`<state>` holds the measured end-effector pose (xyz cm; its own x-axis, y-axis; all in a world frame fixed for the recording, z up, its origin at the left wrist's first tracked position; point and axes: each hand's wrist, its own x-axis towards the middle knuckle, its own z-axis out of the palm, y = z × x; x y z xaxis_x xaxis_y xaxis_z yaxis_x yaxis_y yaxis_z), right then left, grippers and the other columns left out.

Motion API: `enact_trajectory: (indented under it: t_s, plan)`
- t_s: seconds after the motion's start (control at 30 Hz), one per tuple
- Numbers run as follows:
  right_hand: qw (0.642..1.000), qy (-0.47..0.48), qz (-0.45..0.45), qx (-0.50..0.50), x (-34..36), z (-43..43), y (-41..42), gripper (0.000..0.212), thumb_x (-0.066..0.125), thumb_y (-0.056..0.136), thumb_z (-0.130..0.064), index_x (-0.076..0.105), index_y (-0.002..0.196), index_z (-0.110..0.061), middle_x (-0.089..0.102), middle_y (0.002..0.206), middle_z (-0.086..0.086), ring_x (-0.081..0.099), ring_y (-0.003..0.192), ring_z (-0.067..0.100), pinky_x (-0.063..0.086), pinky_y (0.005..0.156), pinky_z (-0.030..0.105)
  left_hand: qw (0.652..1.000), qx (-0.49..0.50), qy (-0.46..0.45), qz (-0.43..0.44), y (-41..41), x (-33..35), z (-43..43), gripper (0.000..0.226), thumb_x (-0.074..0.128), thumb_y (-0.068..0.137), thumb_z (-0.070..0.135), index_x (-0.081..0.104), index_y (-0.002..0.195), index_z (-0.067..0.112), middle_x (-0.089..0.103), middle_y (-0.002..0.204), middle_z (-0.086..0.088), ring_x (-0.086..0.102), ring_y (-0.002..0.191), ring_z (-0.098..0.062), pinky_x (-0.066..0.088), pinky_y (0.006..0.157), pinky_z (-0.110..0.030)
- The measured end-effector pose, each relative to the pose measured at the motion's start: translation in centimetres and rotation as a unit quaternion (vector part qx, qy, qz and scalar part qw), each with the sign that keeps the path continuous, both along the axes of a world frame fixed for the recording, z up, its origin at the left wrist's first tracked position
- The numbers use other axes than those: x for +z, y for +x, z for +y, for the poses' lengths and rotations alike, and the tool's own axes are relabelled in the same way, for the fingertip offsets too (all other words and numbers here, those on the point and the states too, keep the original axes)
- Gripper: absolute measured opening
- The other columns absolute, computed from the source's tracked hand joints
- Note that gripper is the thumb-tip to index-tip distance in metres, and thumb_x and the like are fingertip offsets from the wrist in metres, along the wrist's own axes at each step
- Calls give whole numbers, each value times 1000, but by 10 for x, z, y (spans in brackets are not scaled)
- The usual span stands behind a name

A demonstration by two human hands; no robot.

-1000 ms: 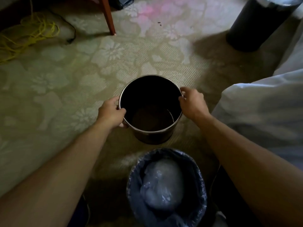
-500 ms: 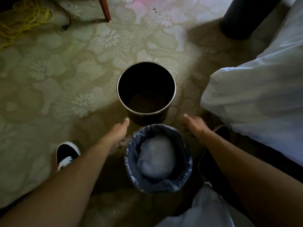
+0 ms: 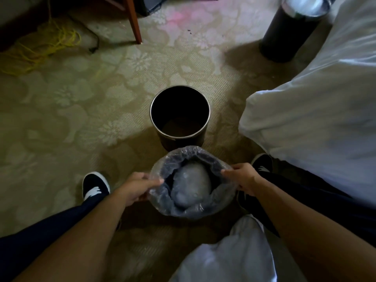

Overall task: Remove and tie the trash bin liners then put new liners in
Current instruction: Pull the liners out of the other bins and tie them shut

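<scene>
Looking down from head height at a pale flowered carpet [image 3: 81,110], with two bare forearms reaching in from the bottom edge. Between them, near the person's feet, stands a small lined bin [image 3: 195,212], its clear plastic liner [image 3: 162,202] folded loosely over the rim. A pale, bagged bundle [image 3: 192,185] sits inside.

The left hand [image 3: 135,187] is at the left side of the rim, thumb and curled fingers pinching the liner's edge. The right hand [image 3: 243,178] is at the right side, its fingers likewise curled and pinching the plastic there. The bin sits directly between the two hands.

Just beyond the lined bin stands an empty bin [image 3: 179,141], dark inside with a metal rim and no liner; from this view its base is hidden behind the liner's far edge, so whether they touch cannot be told.

Room to move lies to the left and ahead, where carpet spreads open. The right side is closed in by white bedding [image 3: 315,119] that hangs close to the right hand. A dark shoe [image 3: 94,186] stands left of the lined bin and another shoe [image 3: 262,162] just right of it. White cloth [image 3: 230,257] lies at the bottom edge. Far off are a tall dark bin [image 3: 284,31] at upper right, a wooden chair leg [image 3: 133,21] at the top, and a tangle of yellow cord [image 3: 46,43] at upper left
</scene>
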<state>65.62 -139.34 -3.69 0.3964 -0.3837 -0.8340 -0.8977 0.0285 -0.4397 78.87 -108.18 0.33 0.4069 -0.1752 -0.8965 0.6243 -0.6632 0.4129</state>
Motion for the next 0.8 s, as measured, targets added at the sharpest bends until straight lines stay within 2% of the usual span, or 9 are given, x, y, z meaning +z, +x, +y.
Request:
enact_trajectory:
  t_s: [0.03, 0.13, 0.2, 0.27, 0.33, 0.47, 0.57, 0.67, 0.8]
  plan:
    - [1000, -11, 4, 2, 11, 1, 0, 38, 84, 81, -32, 71, 109, -10, 75, 98, 12, 74, 86, 27, 63, 74, 40, 1000, -26, 8, 1, 1, 10, 2, 34, 79, 83, 26, 63, 109, 11, 71, 104, -10, 68, 89, -23, 54, 64, -32]
    - [999, -13, 3, 32, 52, 8, -2, 30, 82, 83, -31, 71, 102, -11, 74, 98, 14, 70, 83, 25, 56, 62, 32, 994, -107, 24, 6, 2, 43, 6, 24, 78, 85, 22, 65, 98, 8, 72, 86, -9, 67, 71, -19, 52, 52, -27]
    - [999, 0, -6, 40, 78, 8, -8, 25, 80, 85, -23, 71, 103, -9, 74, 97, 13, 70, 84, 24, 54, 62, 31, 992, -118, 11, -28, -1, 64, 7, 18, 74, 89, 19, 64, 97, 6, 72, 81, -8, 67, 64, -15, 50, 49, -22]
    - [998, 24, -32, 40, 102, 8, -17, 22, 76, 86, -12, 68, 104, -3, 73, 98, 13, 71, 84, 24, 58, 64, 33, 991, -102, -7, -82, -9, 82, 9, 17, 69, 94, 16, 61, 99, 2, 68, 86, -11, 65, 62, -16, 50, 47, -21]
    - [997, 32, -53, 53, 122, 9, -29, 15, 71, 89, -6, 65, 103, -5, 70, 95, 12, 69, 77, 21, 57, 58, 30, 990, -77, -30, -113, -19, 97, 13, 12, 61, 99, 11, 54, 98, 2, 63, 89, -16, 65, 58, -18, 50, 44, -22]
    - [993, 23, -101, 50, 156, 17, -50, 11, 62, 92, 3, 61, 97, -7, 64, 87, 10, 65, 69, 17, 58, 57, 27, 981, -68, -31, -177, -44, 117, 25, 14, 44, 104, 7, 43, 91, 10, 64, 72, -18, 63, 52, -24, 46, 40, -29]
    - [990, -23, -139, 18, 182, 20, -65, 19, 51, 96, 5, 56, 82, -7, 54, 69, 8, 54, 51, 13, 49, 44, 22, 973, -46, -44, -222, -60, 137, 28, 18, 42, 102, 5, 41, 88, 15, 55, 65, -10, 50, 46, -19, 36, 40, -26]
    - [981, -41, -185, -41, 203, 15, -79, 18, 45, 99, 5, 60, 88, 2, 46, 64, 11, 47, 51, 19, 42, 41, 21, 969, -2, -72, -237, -75, 163, 28, 17, 39, 101, 2, 48, 95, 15, 46, 54, -2, 38, 42, -15, 29, 40, -21]
    - [966, -77, -229, -95, 228, 9, -94, 24, 50, 95, 9, 62, 77, -1, 49, 63, 13, 50, 46, 18, 41, 43, 24, 957, 64, -126, -254, -87, 200, 25, 35, 35, 101, -3, 67, 103, 12, 45, 45, -1, 38, 39, -15, 30, 37, -18]
